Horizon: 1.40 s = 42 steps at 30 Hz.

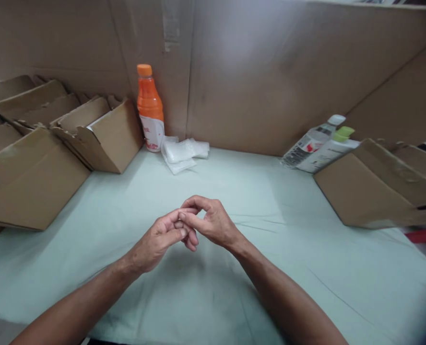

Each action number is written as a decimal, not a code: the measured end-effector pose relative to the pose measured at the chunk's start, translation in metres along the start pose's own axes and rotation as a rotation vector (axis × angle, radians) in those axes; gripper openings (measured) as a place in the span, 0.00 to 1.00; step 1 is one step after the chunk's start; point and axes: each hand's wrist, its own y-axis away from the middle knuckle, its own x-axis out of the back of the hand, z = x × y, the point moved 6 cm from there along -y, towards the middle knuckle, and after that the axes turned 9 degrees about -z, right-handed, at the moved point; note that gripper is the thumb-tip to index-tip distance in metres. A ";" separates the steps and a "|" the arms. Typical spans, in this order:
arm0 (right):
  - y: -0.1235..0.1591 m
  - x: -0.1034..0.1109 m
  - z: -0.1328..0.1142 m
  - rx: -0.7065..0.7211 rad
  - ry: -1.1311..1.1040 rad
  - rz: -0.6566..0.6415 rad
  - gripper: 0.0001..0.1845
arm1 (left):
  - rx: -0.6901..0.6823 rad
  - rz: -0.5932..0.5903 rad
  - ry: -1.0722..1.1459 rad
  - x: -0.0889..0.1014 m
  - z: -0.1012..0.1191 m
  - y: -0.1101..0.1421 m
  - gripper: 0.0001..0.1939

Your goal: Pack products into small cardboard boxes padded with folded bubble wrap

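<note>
My left hand (159, 242) and my right hand (213, 223) meet above the middle of the green cloth (256, 258), fingertips touching. The right thumb and index finger pinch closed around the left fingertips. On the left hand, the thumb presses toward curled fingers. Anything small between the fingers is hidden, so I cannot make it out. Beyond the hands, folded clear plastic packaging (180, 151) lies at the foot of an upright orange bottle (150, 110) with an orange cap.
Open cardboard boxes (29, 182) crowd the left side, a smaller box (117, 136) among them. At right stands another cardboard box (364, 187), beside a leaning clear bottle (310, 143) and a white bottle with a green cap (328, 154). A tall cardboard wall (270, 81) closes the back.
</note>
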 end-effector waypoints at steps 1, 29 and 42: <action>0.003 0.002 0.001 -0.005 0.002 0.001 0.04 | 0.010 0.001 0.016 -0.004 -0.001 -0.002 0.22; 0.078 -0.015 0.076 -0.235 -1.029 -0.015 0.46 | 0.066 0.095 0.490 -0.024 -0.045 -0.024 0.24; 0.076 -0.010 0.082 -0.275 -1.086 0.098 0.49 | 0.072 0.213 0.385 -0.006 -0.047 -0.019 0.22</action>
